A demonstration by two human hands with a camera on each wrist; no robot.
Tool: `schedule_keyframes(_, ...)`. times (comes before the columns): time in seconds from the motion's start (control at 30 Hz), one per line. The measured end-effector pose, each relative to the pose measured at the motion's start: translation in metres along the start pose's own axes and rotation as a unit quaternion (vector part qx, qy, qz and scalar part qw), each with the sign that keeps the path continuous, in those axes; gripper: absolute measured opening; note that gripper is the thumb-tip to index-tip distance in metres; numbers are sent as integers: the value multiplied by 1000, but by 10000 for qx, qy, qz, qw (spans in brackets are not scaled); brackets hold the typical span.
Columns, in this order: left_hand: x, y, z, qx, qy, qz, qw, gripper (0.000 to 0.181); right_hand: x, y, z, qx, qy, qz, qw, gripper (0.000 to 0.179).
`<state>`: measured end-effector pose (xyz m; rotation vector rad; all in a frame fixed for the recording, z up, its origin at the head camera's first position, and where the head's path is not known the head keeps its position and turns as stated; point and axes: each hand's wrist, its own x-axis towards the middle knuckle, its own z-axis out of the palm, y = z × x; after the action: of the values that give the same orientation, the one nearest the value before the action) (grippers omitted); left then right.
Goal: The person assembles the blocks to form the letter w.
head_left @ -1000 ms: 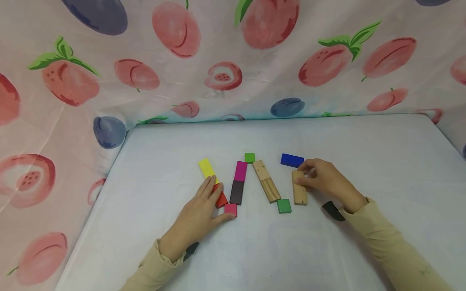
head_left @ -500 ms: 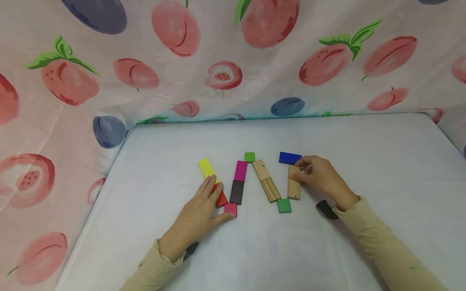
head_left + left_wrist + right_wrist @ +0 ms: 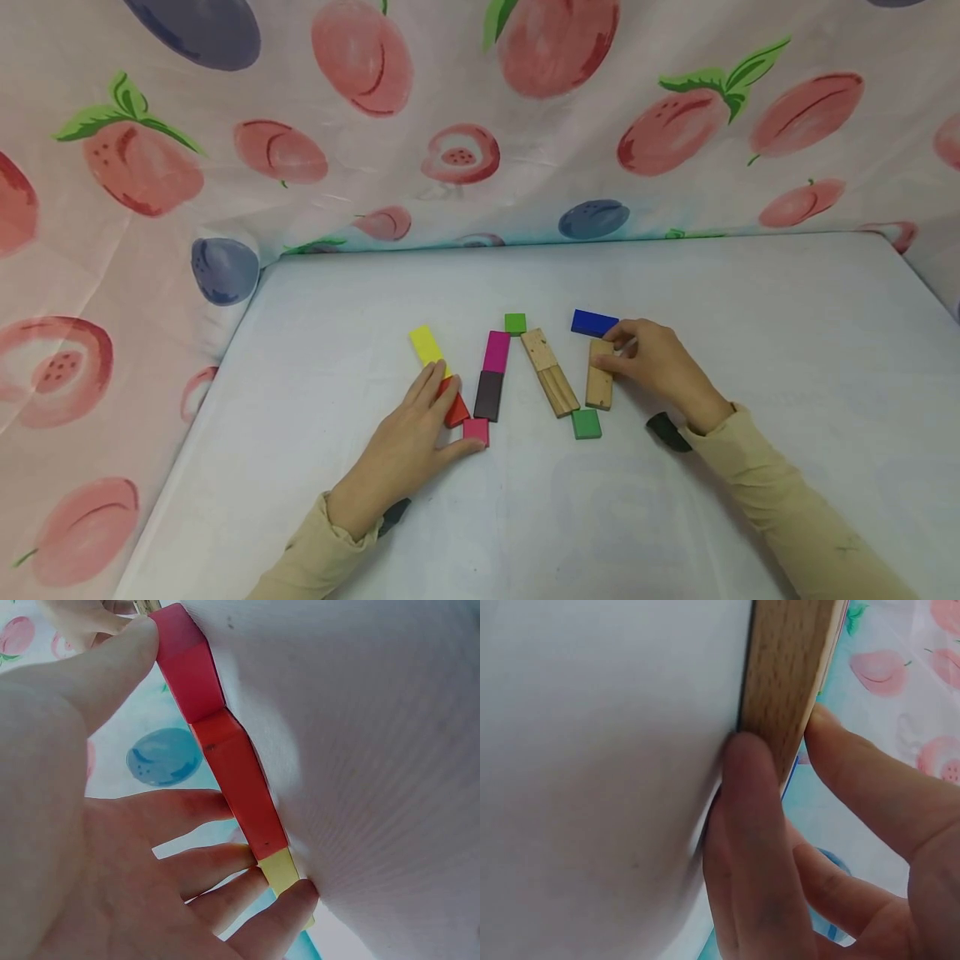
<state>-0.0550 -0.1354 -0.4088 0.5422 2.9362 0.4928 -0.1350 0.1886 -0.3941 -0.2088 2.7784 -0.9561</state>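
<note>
My left hand point(image 3: 397, 446) lies with extended fingers along the yellow block point(image 3: 425, 342) and the red block point(image 3: 456, 412), its thumb touching the pink square block point(image 3: 475, 429). The left wrist view shows fingertips against the side of the red block point(image 3: 238, 787) and the yellow block point(image 3: 277, 870). My right hand point(image 3: 658, 362) pinches a plain wooden block point(image 3: 599, 385) near its far end; thumb and a finger meet opposite faces of this wooden block point(image 3: 787, 675) in the right wrist view. Just beyond sits a blue block point(image 3: 592, 322), its right end near my right fingertips.
Between the hands, a magenta block point(image 3: 496, 351), a dark block point(image 3: 489, 395), a light green square point(image 3: 515, 322), two wooden pieces point(image 3: 550, 373) and a darker green square point(image 3: 587, 423) form a zigzag on the white table point(image 3: 480, 533). Behind hangs a fruit-patterned cloth point(image 3: 540, 158).
My right hand has slid the plain wooden block left and slightly away, closer to the darker green square. The blue block has shifted left and slightly away too. My left hand stays put.
</note>
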Motion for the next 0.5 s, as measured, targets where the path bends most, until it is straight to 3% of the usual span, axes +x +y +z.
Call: schedule_keyframes(0.5, 0, -1, -1, -78, -42, -33, 10000, 92, -4, -2, 0, -26, -65, 1, 10000, 40)
